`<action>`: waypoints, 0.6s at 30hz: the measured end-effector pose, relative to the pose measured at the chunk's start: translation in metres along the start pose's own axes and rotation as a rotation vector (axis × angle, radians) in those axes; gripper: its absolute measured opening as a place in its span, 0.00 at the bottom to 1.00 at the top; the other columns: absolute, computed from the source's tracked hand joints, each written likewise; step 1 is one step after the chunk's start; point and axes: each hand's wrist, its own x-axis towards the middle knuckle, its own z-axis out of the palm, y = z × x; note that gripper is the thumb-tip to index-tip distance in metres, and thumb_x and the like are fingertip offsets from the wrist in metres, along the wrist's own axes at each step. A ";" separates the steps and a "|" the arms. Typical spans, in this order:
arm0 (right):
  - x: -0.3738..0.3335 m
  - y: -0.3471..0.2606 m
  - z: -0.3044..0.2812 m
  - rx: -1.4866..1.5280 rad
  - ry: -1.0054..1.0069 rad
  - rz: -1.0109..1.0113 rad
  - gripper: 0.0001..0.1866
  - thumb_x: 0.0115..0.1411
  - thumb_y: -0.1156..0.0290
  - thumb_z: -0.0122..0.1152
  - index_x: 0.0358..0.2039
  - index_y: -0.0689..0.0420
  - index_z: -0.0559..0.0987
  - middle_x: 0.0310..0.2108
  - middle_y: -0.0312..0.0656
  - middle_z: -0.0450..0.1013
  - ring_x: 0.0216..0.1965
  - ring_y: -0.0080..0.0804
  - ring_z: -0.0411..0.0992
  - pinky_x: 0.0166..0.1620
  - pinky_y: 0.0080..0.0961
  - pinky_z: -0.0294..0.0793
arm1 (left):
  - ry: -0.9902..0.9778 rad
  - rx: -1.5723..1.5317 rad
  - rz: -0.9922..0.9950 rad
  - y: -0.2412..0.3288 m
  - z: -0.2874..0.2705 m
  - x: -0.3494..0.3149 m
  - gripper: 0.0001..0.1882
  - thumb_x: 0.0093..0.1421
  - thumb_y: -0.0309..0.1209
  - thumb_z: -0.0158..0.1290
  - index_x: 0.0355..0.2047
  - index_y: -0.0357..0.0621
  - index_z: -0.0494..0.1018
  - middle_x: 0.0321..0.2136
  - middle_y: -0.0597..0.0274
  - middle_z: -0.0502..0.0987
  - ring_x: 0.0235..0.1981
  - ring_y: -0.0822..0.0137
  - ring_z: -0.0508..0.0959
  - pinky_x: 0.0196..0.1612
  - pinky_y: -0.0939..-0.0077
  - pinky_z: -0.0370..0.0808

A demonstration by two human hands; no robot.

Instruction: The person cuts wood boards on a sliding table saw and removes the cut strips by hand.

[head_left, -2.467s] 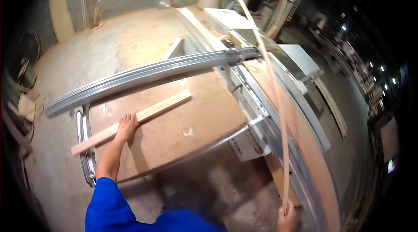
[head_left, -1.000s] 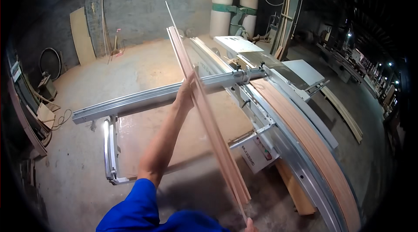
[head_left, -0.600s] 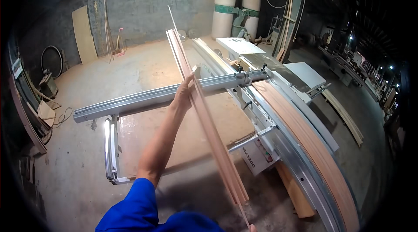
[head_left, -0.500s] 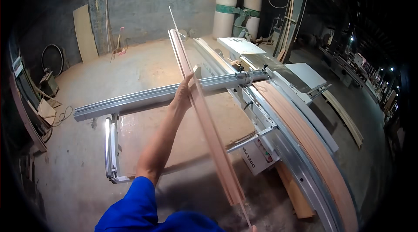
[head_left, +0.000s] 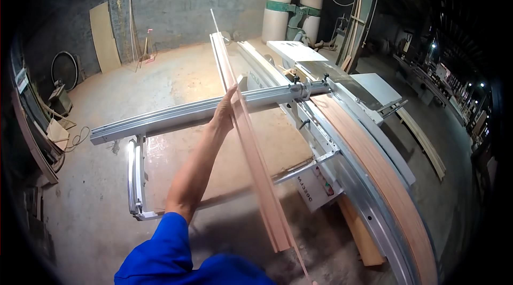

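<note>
My left hand (head_left: 226,112) reaches forward in a blue sleeve and grips a bundle of long, narrow wooden strips (head_left: 255,167) from the left side. The strips run from near my body out over the sliding table saw (head_left: 320,124), with the far end pointing away over the grey aluminium cross fence (head_left: 176,116). One thinner strip sticks out past each end of the bundle. My right hand is out of the picture, below the lower edge.
A long reddish-brown board (head_left: 382,170) lies along the saw's right side. A wood panel (head_left: 214,162) rests on the sliding carriage. Two tall dust collector bags (head_left: 291,1) stand behind. Boards lie on the floor at right (head_left: 425,140), and scrap leans at left (head_left: 104,36).
2.5 s ago my left hand lay on a short strip on the panel and my right held a thin strip. Now my left hand holds the long bundle up; it has barely moved lately.
</note>
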 end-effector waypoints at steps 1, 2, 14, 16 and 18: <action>-0.005 0.002 0.000 -0.075 -0.092 0.054 0.35 0.57 0.80 0.53 0.67 0.47 0.69 0.33 0.55 0.75 0.30 0.56 0.73 0.33 0.47 0.74 | -0.039 0.020 -0.023 -0.002 0.001 -0.002 0.27 0.56 0.55 0.63 0.38 0.43 0.72 0.27 0.63 0.74 0.27 0.67 0.78 0.33 0.71 0.81; -0.004 0.003 -0.001 -0.075 -0.096 0.050 0.35 0.57 0.80 0.53 0.67 0.47 0.69 0.33 0.55 0.75 0.30 0.56 0.73 0.33 0.47 0.74 | -0.074 0.040 -0.039 -0.003 0.000 -0.004 0.29 0.57 0.55 0.62 0.45 0.43 0.71 0.31 0.64 0.73 0.31 0.69 0.77 0.34 0.71 0.80; 0.055 -0.007 0.049 0.096 0.120 0.012 0.32 0.60 0.76 0.56 0.67 0.49 0.68 0.29 0.52 0.76 0.23 0.52 0.73 0.26 0.44 0.72 | -0.165 -0.088 -0.015 -0.031 0.023 -0.013 0.16 0.67 0.40 0.55 0.52 0.50 0.71 0.28 0.60 0.77 0.28 0.63 0.80 0.35 0.66 0.83; 0.049 -0.003 0.053 0.231 0.091 0.048 0.30 0.64 0.72 0.58 0.67 0.51 0.67 0.34 0.56 0.77 0.26 0.55 0.75 0.26 0.44 0.73 | -0.157 -0.032 0.030 -0.024 0.037 -0.022 0.16 0.67 0.40 0.55 0.51 0.49 0.69 0.28 0.62 0.77 0.28 0.64 0.81 0.34 0.66 0.84; 0.030 0.006 0.049 0.183 -0.109 0.263 0.27 0.66 0.68 0.58 0.65 0.53 0.68 0.37 0.60 0.77 0.31 0.58 0.77 0.31 0.47 0.75 | -0.081 -0.055 0.017 -0.018 0.040 -0.024 0.17 0.66 0.39 0.56 0.52 0.49 0.69 0.29 0.63 0.76 0.29 0.66 0.80 0.34 0.67 0.84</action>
